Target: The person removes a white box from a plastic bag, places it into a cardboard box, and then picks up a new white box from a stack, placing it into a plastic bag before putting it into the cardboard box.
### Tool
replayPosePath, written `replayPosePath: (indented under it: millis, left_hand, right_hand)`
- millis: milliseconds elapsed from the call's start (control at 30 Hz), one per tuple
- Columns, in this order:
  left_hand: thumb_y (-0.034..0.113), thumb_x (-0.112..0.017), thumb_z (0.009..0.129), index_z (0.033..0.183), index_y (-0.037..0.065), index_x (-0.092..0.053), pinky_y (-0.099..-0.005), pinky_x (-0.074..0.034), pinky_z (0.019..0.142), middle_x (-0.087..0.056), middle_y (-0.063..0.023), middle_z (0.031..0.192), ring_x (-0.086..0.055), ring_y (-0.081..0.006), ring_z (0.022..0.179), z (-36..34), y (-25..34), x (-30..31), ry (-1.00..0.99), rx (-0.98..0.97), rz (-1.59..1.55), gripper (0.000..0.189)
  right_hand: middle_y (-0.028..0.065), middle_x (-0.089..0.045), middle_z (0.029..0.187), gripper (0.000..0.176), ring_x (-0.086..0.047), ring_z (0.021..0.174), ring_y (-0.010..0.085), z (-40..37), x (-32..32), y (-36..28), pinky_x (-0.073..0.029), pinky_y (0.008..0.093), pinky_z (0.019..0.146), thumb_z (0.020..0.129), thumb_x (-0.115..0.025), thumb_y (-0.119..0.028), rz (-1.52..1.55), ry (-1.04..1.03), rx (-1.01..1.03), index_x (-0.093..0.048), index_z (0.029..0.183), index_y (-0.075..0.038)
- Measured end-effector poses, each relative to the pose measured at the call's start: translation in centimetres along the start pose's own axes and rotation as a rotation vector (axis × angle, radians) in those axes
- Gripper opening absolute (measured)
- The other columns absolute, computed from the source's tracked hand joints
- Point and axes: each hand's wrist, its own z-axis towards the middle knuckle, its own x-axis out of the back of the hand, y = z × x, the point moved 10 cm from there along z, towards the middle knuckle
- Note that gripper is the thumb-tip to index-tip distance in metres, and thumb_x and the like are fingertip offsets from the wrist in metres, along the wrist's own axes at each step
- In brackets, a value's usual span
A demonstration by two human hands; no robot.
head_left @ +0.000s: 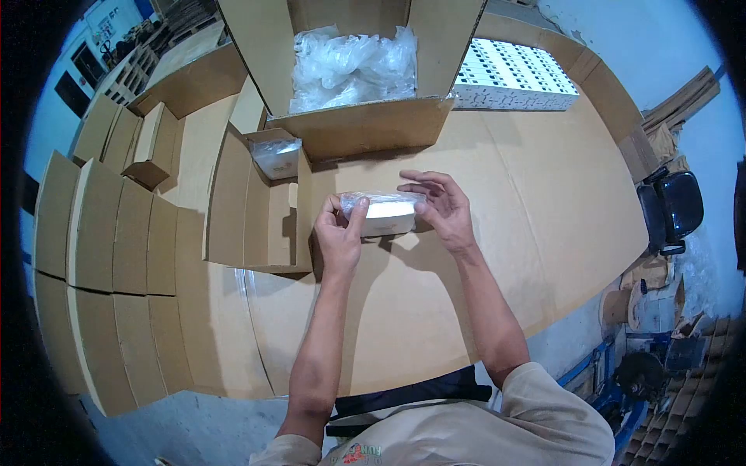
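Note:
A small white box (388, 219) in a clear plastic bag (381, 197) is held above the cardboard-covered table. My left hand (339, 233) grips its left end, thumb on the near side. At the right end, the thumb of my right hand (447, 213) rests against the wrapped box, while the other fingers are spread apart beyond it. Left of my hands stands an open cardboard carton (268, 225). One bagged white box (277, 158) sits in its far part.
A large open carton (357, 128) full of clear plastic bags (353, 66) stands at the back. White boxes with dark markings (513, 74) are stacked at back right. Several closed brown cartons (101, 221) line the left side. A black chair (672, 206) stands beyond the right edge.

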Motion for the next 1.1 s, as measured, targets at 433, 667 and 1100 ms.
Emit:
replayPosePath:
  millis: [433, 667, 1100]
  left_hand:
    - [0.013, -0.075, 0.096, 0.087, 0.007, -0.056, -0.0232, -0.046, 0.070, -0.063, -0.0005, 0.088, -0.054, -0.0044, 0.079, -0.1, 0.2, -0.1, -0.003, -0.014, -0.031, 0.022]
    - [0.014, -0.076, 0.095, 0.088, 0.007, -0.056, -0.0240, -0.046, 0.070, -0.063, -0.0004, 0.087, -0.055, -0.0051, 0.079, -0.2, -0.1, -0.1, 0.002, 0.035, -0.007, 0.021]
    - [0.007, -0.083, 0.084, 0.105, 0.005, -0.058, -0.0325, -0.047, 0.086, -0.062, -0.0076, 0.098, -0.059, -0.0190, 0.097, -1.6, 3.3, 0.6, 0.186, -0.350, 0.182, 0.033]
  right_hand:
    - [0.0072, -0.077, 0.098, 0.028, -0.065, 0.080, 0.0101, -0.6, -0.6, 0.8, -0.053, 0.0263, 0.070, 0.085, -0.077, 0.001, -0.713, -0.243, -0.083, -0.080, 0.110, -0.009]
    - [0.0078, -0.077, 0.098, 0.033, -0.069, 0.081, 0.0108, -0.6, -1.1, 0.2, -0.055, 0.0265, 0.070, 0.085, -0.080, -0.003, -0.694, -0.185, 0.037, -0.076, 0.117, -0.007]
    - [0.0103, -0.078, 0.096, 0.029, -0.071, 0.083, 0.0137, -0.3, 0.4, 0.8, -0.057, 0.0297, 0.076, 0.086, -0.081, -0.009, -0.780, -0.060, -0.047, -0.073, 0.112, -0.002]
